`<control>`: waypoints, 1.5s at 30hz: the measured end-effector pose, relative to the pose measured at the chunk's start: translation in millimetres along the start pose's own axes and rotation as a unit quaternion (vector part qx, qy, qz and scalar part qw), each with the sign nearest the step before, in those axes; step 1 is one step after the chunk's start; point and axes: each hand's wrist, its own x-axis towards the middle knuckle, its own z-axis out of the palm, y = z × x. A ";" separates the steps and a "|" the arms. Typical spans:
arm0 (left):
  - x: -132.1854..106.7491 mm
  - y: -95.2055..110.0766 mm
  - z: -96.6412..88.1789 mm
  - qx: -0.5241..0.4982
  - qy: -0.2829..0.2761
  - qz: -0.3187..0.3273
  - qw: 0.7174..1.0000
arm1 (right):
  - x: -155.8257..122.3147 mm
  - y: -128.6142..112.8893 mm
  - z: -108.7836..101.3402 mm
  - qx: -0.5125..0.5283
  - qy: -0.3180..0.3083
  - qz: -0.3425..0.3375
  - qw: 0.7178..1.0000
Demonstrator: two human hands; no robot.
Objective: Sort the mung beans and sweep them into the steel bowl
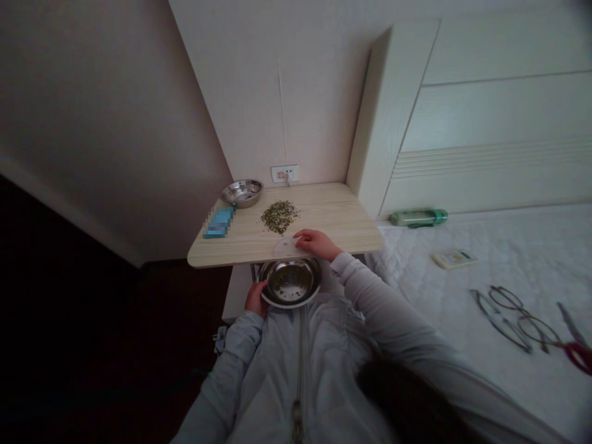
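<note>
My left hand [256, 298] grips the rim of a steel bowl [290, 282] held just below the front edge of a small wooden table [342, 219]. The bowl has some green-brown grains in it. My right hand [317, 243] rests on the table's front edge, fingers curled on a small white card [284, 247]. A pile of green-brown grains [279, 216] lies on the table just beyond the card.
A second steel bowl [242, 192] stands at the table's back left, a blue packet [219, 222] beside it. A wall socket [284, 173] is behind. On the bed to the right lie a green bottle [419, 217], a remote [454, 258], glasses [513, 316] and scissors [576, 345].
</note>
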 end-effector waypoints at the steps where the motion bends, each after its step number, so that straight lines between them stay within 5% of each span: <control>1: -0.3 0.1 0.3 -0.001 -0.001 0.002 1.000 | -0.3 -0.6 -0.1 0.003 -0.002 0.003 1.000; 10: -1.3 1.6 1.8 -0.001 0.011 -0.015 1.000 | 1.0 -0.3 -1.9 0.079 -0.005 0.018 0.997; 18: 3.8 -1.6 -4.3 0.017 -0.005 -0.011 1.000 | 7.0 12.4 -5.9 0.127 0.231 0.007 0.965; 36: -1.6 2.1 0.3 0.005 -0.002 -0.015 1.000 | 3.7 8.5 -4.7 0.013 0.287 0.029 0.957; 45: 5.2 -2.0 -6.1 0.006 0.005 -0.006 1.000 | 7.9 15.4 -1.7 0.079 0.195 0.012 0.978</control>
